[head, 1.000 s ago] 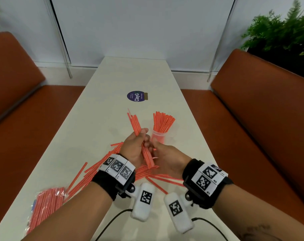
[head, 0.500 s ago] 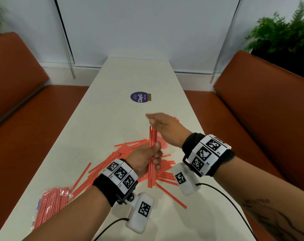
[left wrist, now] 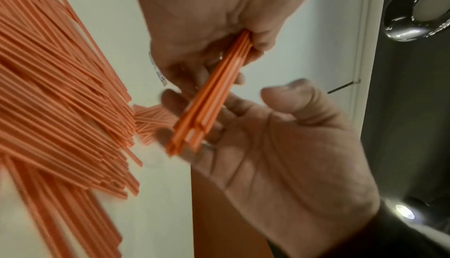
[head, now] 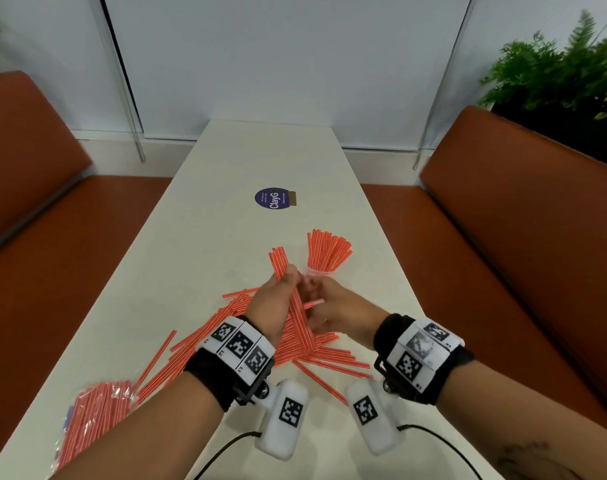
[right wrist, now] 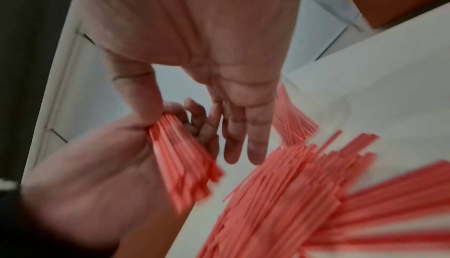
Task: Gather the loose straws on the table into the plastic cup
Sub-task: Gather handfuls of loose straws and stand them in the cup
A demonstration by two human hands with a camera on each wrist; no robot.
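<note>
Across the white table (head: 226, 174) lies a heap of loose orange-red straws (head: 226, 327), also in the left wrist view (left wrist: 60, 98) and the right wrist view (right wrist: 304, 195). My left hand (head: 284, 282) grips a bundle of straws (head: 300, 323) tilted above the heap. My right hand (head: 316, 299) reaches in beside it with straight fingers (right wrist: 243, 137) lying against the bundle (left wrist: 212, 96). Just behind the hands stands the clear plastic cup (head: 317, 271), its straws (head: 328, 251) fanning out; most of the cup is hidden.
A plastic bag of more straws (head: 94, 420) lies at the table's near left edge. A round purple sticker (head: 276, 198) marks the middle of the table. Brown benches (head: 520, 237) flank both sides. A plant (head: 565, 71) stands at the back right.
Half a second ago my right hand was out over the cup; it has come back to the bundle. My left hand has lifted and tilted the bundle toward the cup.
</note>
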